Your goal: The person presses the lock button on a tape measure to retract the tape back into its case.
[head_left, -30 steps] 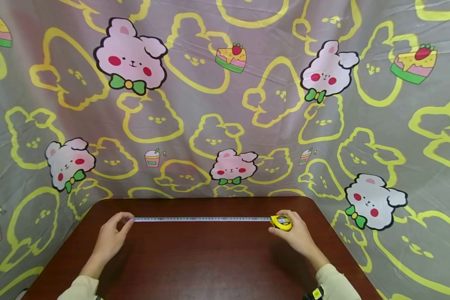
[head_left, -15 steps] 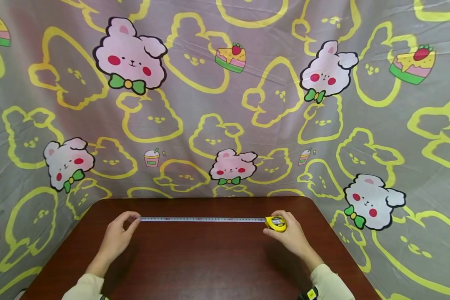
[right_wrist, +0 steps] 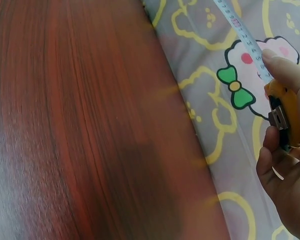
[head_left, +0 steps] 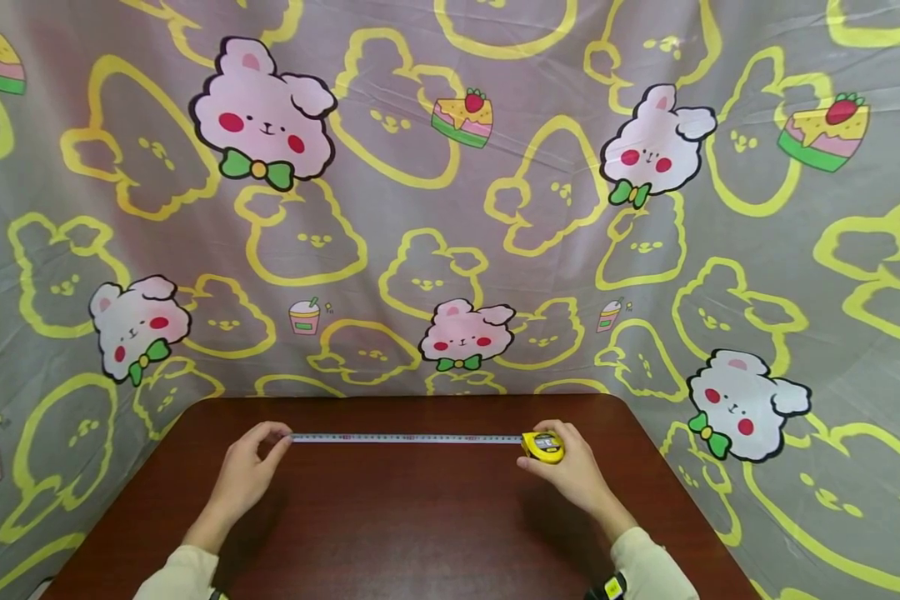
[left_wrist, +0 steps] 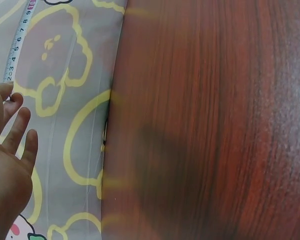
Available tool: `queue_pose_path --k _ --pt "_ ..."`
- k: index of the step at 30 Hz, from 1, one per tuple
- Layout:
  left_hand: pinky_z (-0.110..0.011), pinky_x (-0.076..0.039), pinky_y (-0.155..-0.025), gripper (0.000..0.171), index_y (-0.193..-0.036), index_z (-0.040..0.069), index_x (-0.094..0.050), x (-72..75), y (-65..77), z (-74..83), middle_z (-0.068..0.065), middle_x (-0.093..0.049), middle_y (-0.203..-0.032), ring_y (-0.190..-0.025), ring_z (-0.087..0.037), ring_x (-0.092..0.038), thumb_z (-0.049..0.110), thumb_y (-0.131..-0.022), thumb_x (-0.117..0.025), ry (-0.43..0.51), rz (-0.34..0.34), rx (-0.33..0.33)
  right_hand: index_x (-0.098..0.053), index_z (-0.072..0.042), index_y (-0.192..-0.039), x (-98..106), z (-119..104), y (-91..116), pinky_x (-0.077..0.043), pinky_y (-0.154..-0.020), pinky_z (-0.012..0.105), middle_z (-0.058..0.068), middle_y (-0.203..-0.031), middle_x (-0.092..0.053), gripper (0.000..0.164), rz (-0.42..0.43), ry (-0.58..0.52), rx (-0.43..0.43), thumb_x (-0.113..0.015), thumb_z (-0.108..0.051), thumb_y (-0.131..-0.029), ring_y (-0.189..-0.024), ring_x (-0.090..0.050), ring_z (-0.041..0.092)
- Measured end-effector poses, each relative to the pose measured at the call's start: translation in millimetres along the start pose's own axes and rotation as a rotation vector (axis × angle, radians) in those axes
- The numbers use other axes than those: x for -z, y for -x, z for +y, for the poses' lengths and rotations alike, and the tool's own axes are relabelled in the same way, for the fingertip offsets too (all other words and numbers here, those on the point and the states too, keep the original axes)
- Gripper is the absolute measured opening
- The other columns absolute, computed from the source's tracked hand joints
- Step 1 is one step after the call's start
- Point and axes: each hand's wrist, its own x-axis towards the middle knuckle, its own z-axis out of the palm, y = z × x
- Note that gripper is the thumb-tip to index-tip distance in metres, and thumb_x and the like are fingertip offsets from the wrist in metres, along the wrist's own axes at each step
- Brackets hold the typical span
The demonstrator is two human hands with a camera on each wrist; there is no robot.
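Observation:
A yellow tape measure (head_left: 543, 447) sits in my right hand (head_left: 572, 476), its case gripped between thumb and fingers. From its mouth the white blade (head_left: 408, 438) runs straight leftward above the table. My left hand (head_left: 249, 469) pinches the blade's free end between thumb and index finger. In the left wrist view the blade (left_wrist: 17, 42) shows printed numbers, and the left hand's (left_wrist: 10, 170) other fingers are spread loosely. In the right wrist view the right hand (right_wrist: 290, 185) wraps the yellow case (right_wrist: 285, 112), with the thumb near where the blade (right_wrist: 247, 42) comes out.
Below both hands lies a dark reddish-brown wooden table (head_left: 405, 525), with shadows of the hands on it. A grey curtain (head_left: 390, 200) printed with yellow outlines and white rabbits hangs behind the table and along both sides.
Both hands have moved inward, left hand to the right and right hand to the left. The stretch of blade between them has become shorter, drawn back into the case.

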Motion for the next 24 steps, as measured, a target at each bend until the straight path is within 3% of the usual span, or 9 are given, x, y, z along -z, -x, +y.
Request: queue_pose_path --k 9,24 --pt "-0.021 -0.042 -0.067 0.012 -0.101 0.008 -0.069 -5.9 0.9 4.1 0.001 -0.065 -0.091 -0.081 -0.01 -0.056 -0.001 -0.094 -0.074 0.02 -0.022 0.008 -0.064 -0.016 -0.122 -9 -5 -1 -0.051 -0.077 0.036 0.003 -0.111 -0.056 0.061 -0.007 -0.02 0.01 -0.096 -0.033 -0.073 -0.094 -0.056 0.023" --pt "-0.021 -0.043 -0.073 0.012 -0.1 0.01 -0.07 -12.4 -2.3 7.8 0.004 -0.066 -0.092 -0.083 -0.012 -0.058 0.0 -0.095 -0.073 0.038 -0.038 -0.003 -0.064 -0.017 -0.121 -16 -10 0 -0.05 -0.077 0.037 0.003 -0.109 -0.056 0.061 -0.003 -0.022 0.017 -0.096 -0.033 -0.072 -0.095 -0.055 0.023"
